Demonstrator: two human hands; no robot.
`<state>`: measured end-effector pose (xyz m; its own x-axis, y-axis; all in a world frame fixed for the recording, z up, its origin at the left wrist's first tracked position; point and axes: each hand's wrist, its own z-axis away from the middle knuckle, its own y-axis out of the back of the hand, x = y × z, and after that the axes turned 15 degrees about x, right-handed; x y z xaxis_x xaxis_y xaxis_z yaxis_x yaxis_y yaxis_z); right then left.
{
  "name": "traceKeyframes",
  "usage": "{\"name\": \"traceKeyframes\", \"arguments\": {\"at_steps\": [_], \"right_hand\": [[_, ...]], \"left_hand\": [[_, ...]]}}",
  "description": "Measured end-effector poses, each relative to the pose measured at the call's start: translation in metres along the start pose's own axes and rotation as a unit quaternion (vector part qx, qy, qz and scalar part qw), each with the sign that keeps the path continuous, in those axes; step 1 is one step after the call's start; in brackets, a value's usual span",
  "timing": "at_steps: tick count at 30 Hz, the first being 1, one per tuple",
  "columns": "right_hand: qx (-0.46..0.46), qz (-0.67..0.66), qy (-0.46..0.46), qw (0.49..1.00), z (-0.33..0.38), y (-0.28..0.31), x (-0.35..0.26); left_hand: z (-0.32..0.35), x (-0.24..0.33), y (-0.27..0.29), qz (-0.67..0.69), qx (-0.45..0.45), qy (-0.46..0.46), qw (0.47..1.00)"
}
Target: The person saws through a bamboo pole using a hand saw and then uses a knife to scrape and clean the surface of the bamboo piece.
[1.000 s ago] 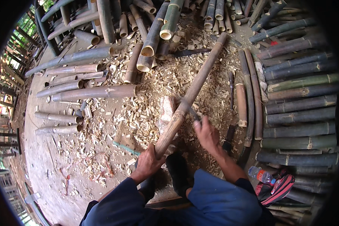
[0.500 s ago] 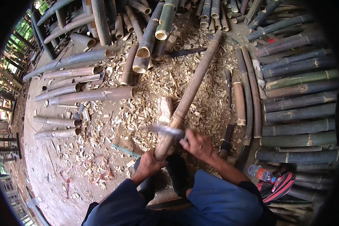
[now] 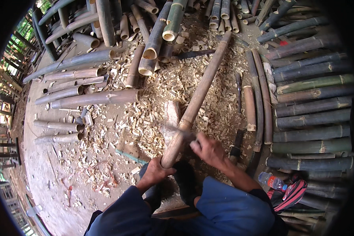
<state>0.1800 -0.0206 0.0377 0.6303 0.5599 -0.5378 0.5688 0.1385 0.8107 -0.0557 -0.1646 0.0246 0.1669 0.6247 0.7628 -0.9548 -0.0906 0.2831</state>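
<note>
**Firm below, shallow above**

Brace the long, round, brown bamboo pole [image 3: 202, 88] at its near end, slanting away rightward past the pale, chipped wooden block [image 3: 172, 112]; impossible to tell whether touching it. Hold with the left hand [image 3: 156, 172], fingers wrapped around that end. Guide the blurred grey metal blade [image 3: 188, 136] across the pole with the right hand [image 3: 207, 149], fingers curled tight, seemingly around a mostly hidden handle. Better, probably, to angle shallowly, stroke evenly and stop well short of the left fingers.
</note>
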Motion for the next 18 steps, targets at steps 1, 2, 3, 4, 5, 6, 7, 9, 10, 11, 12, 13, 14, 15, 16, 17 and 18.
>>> {"name": "traceKeyframes", "arguments": {"at_steps": [1, 2, 3, 4, 5, 6, 7, 9, 10, 11, 12, 13, 14, 15, 16, 17, 18], "right_hand": [[0.084, 0.013, 0.127, 0.988, 0.006, -0.012, 0.004], [0.049, 0.034, 0.035, 0.998, 0.008, -0.014, 0.016], [0.012, 0.05, -0.053, 0.997, 0.006, -0.011, 0.029], [0.047, 0.067, -0.167, 0.983, -0.004, -0.005, 0.041], [0.082, 0.083, -0.278, 0.954, -0.012, 0.002, 0.054], [0.165, 0.01, -0.303, 0.939, -0.021, 0.004, 0.056], [0.131, 0.003, -0.306, 0.943, -0.02, 0.007, 0.052], [0.063, -0.007, -0.311, 0.948, -0.013, 0.015, 0.031], [0.089, 0.0, -0.205, 0.975, -0.004, 0.007, 0.017], [0.013, -0.007, -0.205, 0.979, 0.004, 0.003, 0.003], [-0.014, -0.004, -0.133, 0.991, 0.015, 0.002, -0.013], [-0.042, 0.0, -0.06, 0.997, 0.022, 0.0, -0.022], [-0.015, 0.003, -0.033, 0.999, 0.023, -0.003, -0.019], [0.013, 0.008, -0.006, 1.0, 0.022, -0.009, -0.012], [0.04, 0.013, 0.022, 0.999, 0.021, -0.014, -0.003], [0.031, 0.034, -0.146, 0.988, 0.017, -0.02, 0.017], [0.089, 0.039, -0.156, 0.983, 0.011, -0.026, 0.026]], "left_hand": [[0.0, 0.0, -0.001, 0.01, -0.011, 0.008, 1.0], [-0.001, 0.001, -0.002, 0.019, -0.022, 0.016, 0.999], [0.001, 0.006, 0.0, 0.033, -0.037, 0.033, 0.998], [0.001, 0.014, 0.002, 0.045, -0.054, 0.05, 0.996], [0.001, 0.018, 0.003, 0.058, -0.07, 0.067, 0.994], [0.001, 0.015, 0.005, 0.052, -0.073, 0.048, 0.995], [0.0, 0.009, 0.008, 0.045, -0.076, 0.03, 0.996], [0.001, 0.007, 0.012, 0.058, -0.07, 0.022, 0.996], [0.004, 0.01, 0.013, 0.076, -0.062, 0.035, 0.995], [0.005, 0.011, 0.013, 0.095, -0.053, 0.048, 0.993], [0.005, 0.009, 0.013, 0.077, -0.052, 0.033, 0.995], [0.004, 0.007, 0.012, 0.059, -0.051, 0.018, 0.997], [0.004, 0.006, 0.012, 0.042, -0.049, 0.003, 0.998], [0.004, 0.005, 0.012, 0.003, -0.041, -0.005, 0.999], [0.004, 0.008, 0.012, -0.034, -0.034, -0.015, 0.999], [0.002, 0.012, 0.01, -0.069, -0.025, -0.03, 0.997], [0.003, 0.01, 0.012, -0.07, -0.011, -0.035, 0.997]]}}
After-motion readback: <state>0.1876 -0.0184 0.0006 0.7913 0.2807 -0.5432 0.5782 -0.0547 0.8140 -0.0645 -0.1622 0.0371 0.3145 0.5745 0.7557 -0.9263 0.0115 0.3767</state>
